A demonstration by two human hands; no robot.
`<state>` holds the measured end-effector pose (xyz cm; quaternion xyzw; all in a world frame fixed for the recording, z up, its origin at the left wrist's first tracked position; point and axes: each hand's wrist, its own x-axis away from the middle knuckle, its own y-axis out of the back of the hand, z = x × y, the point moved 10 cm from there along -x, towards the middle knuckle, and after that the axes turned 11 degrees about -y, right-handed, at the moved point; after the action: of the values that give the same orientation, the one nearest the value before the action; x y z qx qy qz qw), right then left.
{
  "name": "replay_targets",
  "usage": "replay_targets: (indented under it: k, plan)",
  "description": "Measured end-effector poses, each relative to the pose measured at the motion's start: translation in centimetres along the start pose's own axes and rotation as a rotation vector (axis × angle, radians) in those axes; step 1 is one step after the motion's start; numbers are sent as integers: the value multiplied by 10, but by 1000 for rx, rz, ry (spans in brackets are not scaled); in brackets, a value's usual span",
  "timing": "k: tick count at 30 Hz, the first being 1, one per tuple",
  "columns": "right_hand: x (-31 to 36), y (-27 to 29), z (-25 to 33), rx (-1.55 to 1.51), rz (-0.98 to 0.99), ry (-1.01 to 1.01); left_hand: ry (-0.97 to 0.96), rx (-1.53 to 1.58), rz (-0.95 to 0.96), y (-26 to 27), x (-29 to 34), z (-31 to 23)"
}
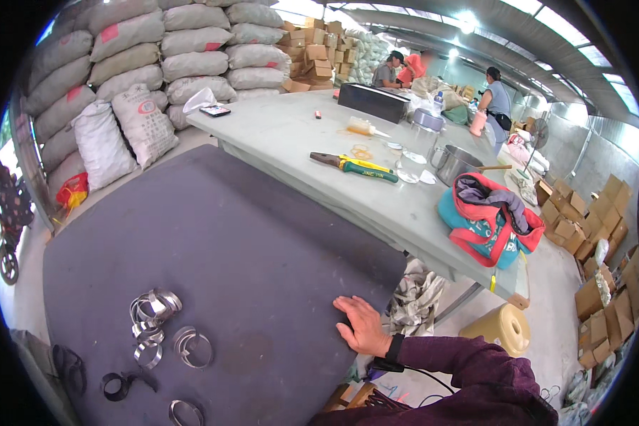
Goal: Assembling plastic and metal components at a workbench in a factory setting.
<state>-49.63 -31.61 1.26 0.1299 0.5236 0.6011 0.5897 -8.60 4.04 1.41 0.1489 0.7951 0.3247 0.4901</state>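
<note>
While I've R grip point(366, 329) palm-down on the dark surface point(248, 298), fingers apart, nothing held, L grip's out of view: can't tell. Silver rings point(166, 301) lie in loose groups well left of R grip. IMO best to pinch one by its rim, no dragging. Containers on pale surface point(263, 128): teal/pink bag point(484, 228) w/ grey cloth point(495, 196) in its mouth; steel pot point(456, 167), contents can't ID.

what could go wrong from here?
The metal rings lie loose on the dark surface; a bump might scatter them.
The right hand has a cable by its wrist, which could snag.
The bag sits near the edge of the pale table; a nudge might topple it.
</note>
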Motion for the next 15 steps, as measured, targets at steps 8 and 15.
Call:
replay_targets:
  k: [8, 15]
  plan:
    - [8, 4, 7, -72, 74, 98, -44, -6, -35, 2, 0, -5]
    - [144, -22, -18, -68, 475, 309, -45, -35, -16, 3, -1, -5]
